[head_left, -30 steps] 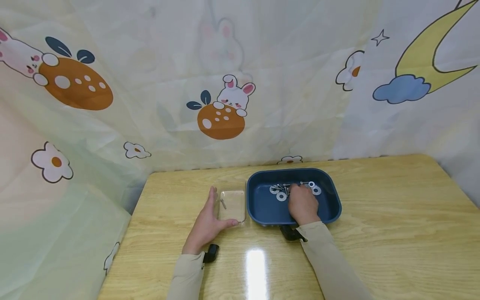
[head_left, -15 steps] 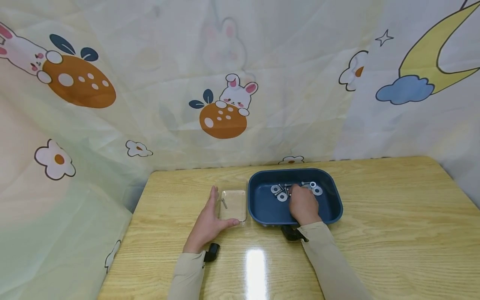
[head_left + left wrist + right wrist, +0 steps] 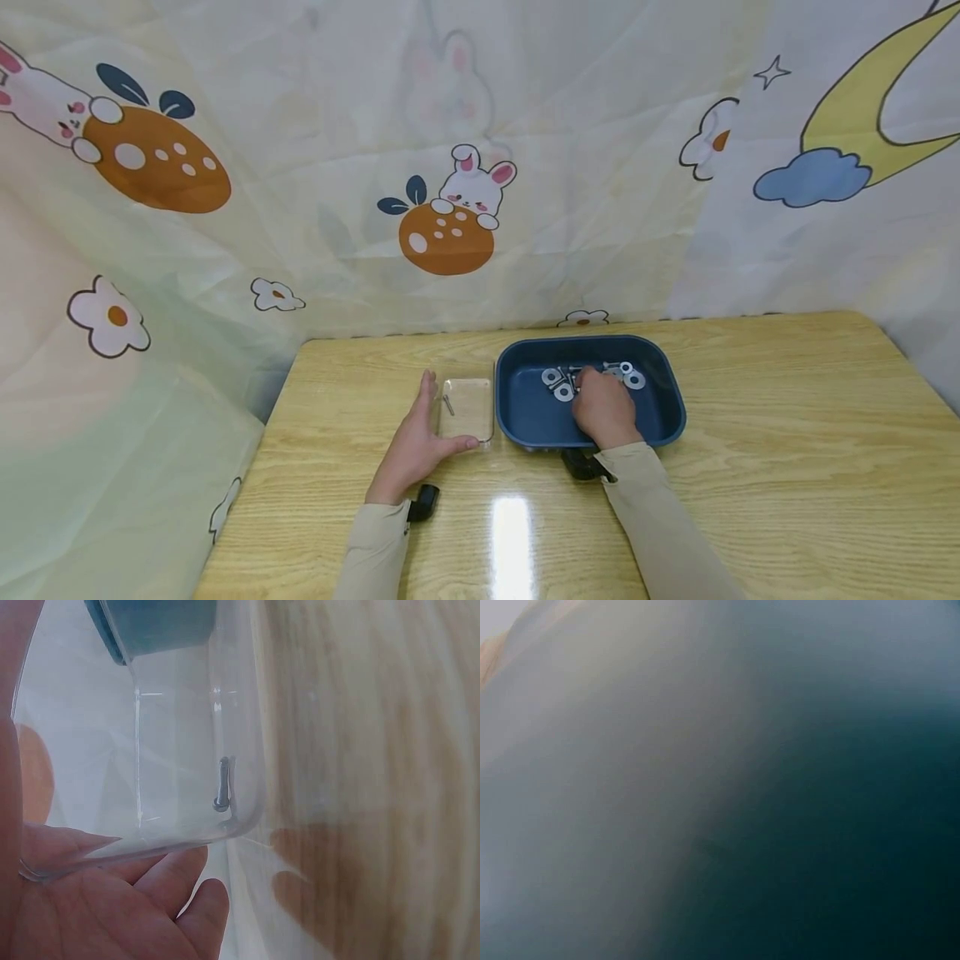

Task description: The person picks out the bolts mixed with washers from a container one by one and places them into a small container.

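Right hand (image 3: 604, 410) nearer: screws (image 3: 568, 380) just left, toward tray's (image 3: 525, 423) far edge | its grip? Can't tell | left hand (image 3: 414, 450) spread round clear box (image 3: 472, 412)

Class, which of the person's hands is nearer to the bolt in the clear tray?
Left. The left hand spreads around the near-left corner of the clear tray, close beside the bolt; the right hand is farther off, down inside the blue bin.

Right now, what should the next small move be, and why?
Probably the right hand should pinch one of the loose screws: it reaches into the blue tray beside them and the washers, fingertips hidden, while the clear box by the left hand holds one screw.
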`<state>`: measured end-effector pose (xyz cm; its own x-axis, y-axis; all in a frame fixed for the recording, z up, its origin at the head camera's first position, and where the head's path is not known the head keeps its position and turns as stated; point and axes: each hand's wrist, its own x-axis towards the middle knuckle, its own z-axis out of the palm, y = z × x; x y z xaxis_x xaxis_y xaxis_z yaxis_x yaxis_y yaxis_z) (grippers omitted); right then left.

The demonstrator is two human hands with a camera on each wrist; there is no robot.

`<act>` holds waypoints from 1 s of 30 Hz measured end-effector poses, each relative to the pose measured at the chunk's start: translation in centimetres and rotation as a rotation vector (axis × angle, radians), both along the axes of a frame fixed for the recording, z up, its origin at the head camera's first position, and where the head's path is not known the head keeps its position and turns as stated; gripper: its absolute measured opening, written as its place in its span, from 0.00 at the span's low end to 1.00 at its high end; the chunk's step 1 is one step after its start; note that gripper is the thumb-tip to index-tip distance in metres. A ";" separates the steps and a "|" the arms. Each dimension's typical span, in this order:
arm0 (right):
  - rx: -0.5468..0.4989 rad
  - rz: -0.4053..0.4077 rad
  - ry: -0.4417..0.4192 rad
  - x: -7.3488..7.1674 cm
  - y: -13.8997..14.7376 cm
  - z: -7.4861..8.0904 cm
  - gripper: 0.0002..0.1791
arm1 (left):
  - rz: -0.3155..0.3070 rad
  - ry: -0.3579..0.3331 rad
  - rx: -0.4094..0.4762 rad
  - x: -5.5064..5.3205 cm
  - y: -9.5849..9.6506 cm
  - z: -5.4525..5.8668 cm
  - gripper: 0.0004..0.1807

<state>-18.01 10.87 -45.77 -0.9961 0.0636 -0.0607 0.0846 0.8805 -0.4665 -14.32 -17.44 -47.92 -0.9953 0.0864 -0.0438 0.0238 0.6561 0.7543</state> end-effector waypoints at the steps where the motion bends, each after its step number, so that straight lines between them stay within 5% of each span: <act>1: 0.001 -0.002 -0.001 0.0 0.0 0.1 0.12 | 0.001 -0.001 0.000 0.0 0.0 0.0 0.71; 13: -0.021 0.010 0.015 0.0 0.0 0.5 0.09 | -0.005 0.004 0.009 -0.1 0.0 0.1 0.71; 30: -0.081 0.042 0.264 0.6 -0.2 1.5 0.08 | -0.009 0.027 0.005 -0.1 -0.1 0.0 0.71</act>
